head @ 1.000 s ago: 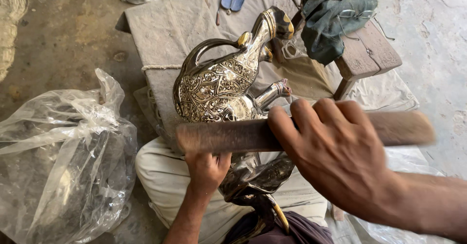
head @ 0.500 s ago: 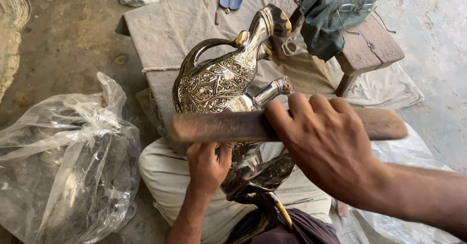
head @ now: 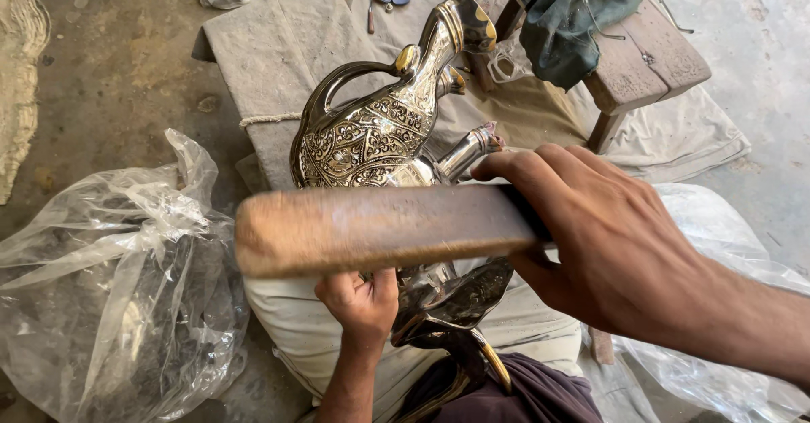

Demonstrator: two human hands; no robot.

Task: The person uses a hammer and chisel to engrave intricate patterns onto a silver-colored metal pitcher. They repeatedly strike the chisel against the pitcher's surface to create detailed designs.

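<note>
An ornate engraved metal ewer (head: 371, 132) with a curved handle and a long neck lies tilted over my lap, its neck pointing up and away. My right hand (head: 607, 237) grips a flat wooden stick (head: 380, 229) held level across the ewer, close to the camera and blurred. Below the stick, my left hand (head: 359, 296) is closed at the ewer's lower part, near a dark metal foot piece (head: 451, 305). What the left fingers grip is hidden by the stick.
A crumpled clear plastic bag (head: 110, 280) lies on the ground at the left. A grey cloth-covered block (head: 278, 60) sits behind the ewer. A low wooden stool (head: 650, 60) with a dark green cloth (head: 574, 10) stands at the upper right. White sheeting (head: 700, 136) lies beyond.
My right hand has swung the wooden stick toward the left across the ewer; its right end has slid back into my hand. The left hand stays at the ewer's base.
</note>
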